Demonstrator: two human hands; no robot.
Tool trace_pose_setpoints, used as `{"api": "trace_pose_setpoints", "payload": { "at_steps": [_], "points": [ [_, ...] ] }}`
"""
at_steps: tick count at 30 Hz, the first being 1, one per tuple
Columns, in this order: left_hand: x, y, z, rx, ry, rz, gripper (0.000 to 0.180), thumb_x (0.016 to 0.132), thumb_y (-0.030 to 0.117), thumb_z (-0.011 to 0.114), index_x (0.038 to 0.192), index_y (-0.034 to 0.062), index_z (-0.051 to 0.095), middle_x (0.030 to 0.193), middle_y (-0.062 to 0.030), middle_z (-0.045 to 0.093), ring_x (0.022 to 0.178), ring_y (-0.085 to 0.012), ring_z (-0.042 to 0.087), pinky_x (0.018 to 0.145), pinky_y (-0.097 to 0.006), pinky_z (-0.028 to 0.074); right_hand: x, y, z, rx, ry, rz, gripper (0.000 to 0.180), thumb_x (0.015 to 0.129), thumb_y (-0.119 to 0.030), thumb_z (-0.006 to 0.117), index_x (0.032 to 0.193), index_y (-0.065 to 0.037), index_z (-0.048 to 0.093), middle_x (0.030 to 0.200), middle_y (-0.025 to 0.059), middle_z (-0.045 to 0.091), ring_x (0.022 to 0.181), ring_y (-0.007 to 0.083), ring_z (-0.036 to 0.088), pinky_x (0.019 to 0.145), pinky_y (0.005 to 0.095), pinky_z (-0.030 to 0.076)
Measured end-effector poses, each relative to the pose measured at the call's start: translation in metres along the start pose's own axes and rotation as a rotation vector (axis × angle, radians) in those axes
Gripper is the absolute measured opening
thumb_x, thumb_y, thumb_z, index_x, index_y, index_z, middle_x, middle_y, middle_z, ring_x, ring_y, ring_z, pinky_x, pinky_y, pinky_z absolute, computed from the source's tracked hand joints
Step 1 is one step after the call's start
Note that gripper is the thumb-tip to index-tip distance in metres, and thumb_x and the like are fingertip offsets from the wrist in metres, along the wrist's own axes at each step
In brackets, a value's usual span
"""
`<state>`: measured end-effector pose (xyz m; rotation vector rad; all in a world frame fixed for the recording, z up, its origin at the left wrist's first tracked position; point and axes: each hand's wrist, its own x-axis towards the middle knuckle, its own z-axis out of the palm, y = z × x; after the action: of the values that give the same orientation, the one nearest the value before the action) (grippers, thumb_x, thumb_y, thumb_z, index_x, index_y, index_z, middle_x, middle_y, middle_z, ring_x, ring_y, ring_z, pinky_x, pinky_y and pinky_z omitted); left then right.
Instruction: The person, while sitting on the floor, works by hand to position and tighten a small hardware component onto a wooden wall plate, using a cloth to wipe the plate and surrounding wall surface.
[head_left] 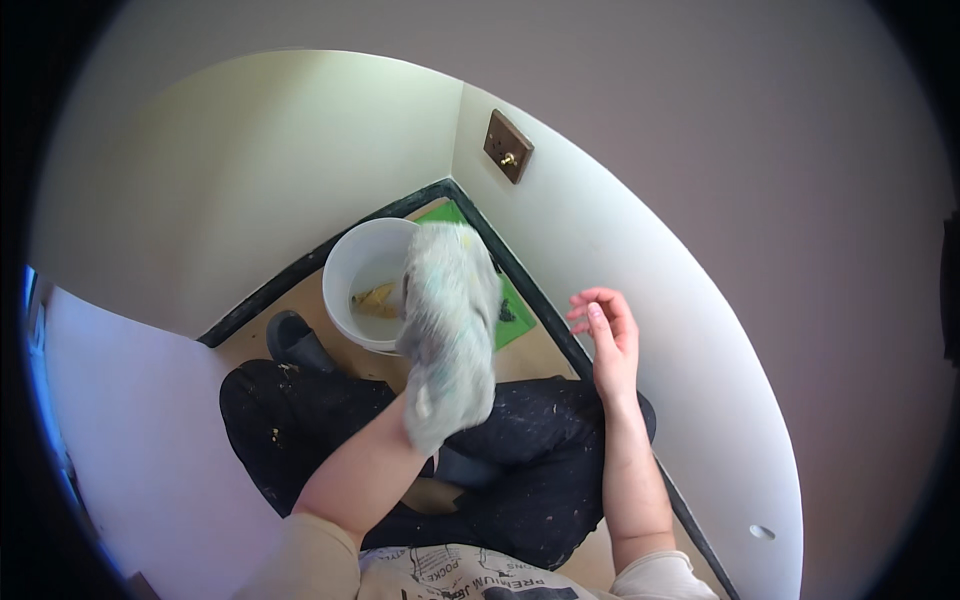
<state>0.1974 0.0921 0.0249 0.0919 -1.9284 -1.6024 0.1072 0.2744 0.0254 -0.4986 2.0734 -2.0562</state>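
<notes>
A grey-white rag [450, 310] with pale green and yellow stains covers my left hand, which holds it up over my lap. The rag hides the fingers and is a little blurred. Just beyond it stands a white plastic bucket [345, 255], partly behind the rag. Inside the bucket lies a crumpled tan piece [375, 298]; I cannot make out what it is. To the right, my right hand [612, 335] is raised beside the wall with nothing in it. Its fingers are slightly bent and the thumb stands apart.
Pale walls meet in a corner above a dark skirting board [530, 285]. A brown socket plate [509, 147] with a brass-coloured knob is on the right wall. Green sheeting [518, 318] lies on the tan floor by the bucket. A dark slipper [298, 340] shows past my bent, paint-specked trouser legs [310, 415].
</notes>
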Motion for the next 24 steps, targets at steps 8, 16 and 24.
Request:
{"api": "trace_pose_setpoints", "payload": {
  "at_steps": [8,16,24],
  "points": [
    [0.146,-0.102,0.098,0.377,0.356,-0.111,0.053,0.110,0.033,0.049,0.156,0.0081,0.037,0.149,-0.0094,0.050,0.130,-0.0189,0.054,0.110,-0.035,0.046,0.005,0.014,0.018,-0.034,-0.100,0.153,0.024,0.109,-0.018,0.051,0.118,0.000,0.064,0.107,0.0090,0.069,0.090,0.0120,0.064,0.074,0.0261,0.051],
    [0.196,-0.137,0.127,0.614,0.401,-0.243,0.054,0.110,0.035,0.048,0.156,0.0093,0.037,0.152,-0.0090,0.048,0.133,-0.0202,0.052,0.112,-0.036,0.044,0.004,0.001,0.018,-0.110,-0.161,0.151,0.025,0.109,-0.015,0.049,0.118,0.002,0.065,0.104,0.0098,0.070,0.089,0.0125,0.063,0.075,0.0263,0.052],
    [0.212,-0.171,0.117,0.929,0.286,-0.320,0.055,0.109,0.037,0.046,0.157,0.0105,0.036,0.154,-0.0085,0.047,0.136,-0.0215,0.050,0.114,-0.036,0.042,0.004,-0.002,0.025,-0.033,-0.150,0.158,0.025,0.109,-0.015,0.050,0.115,0.003,0.066,0.100,0.0089,0.069,0.088,0.0122,0.062,0.074,0.0258,0.050]
  ]
}}
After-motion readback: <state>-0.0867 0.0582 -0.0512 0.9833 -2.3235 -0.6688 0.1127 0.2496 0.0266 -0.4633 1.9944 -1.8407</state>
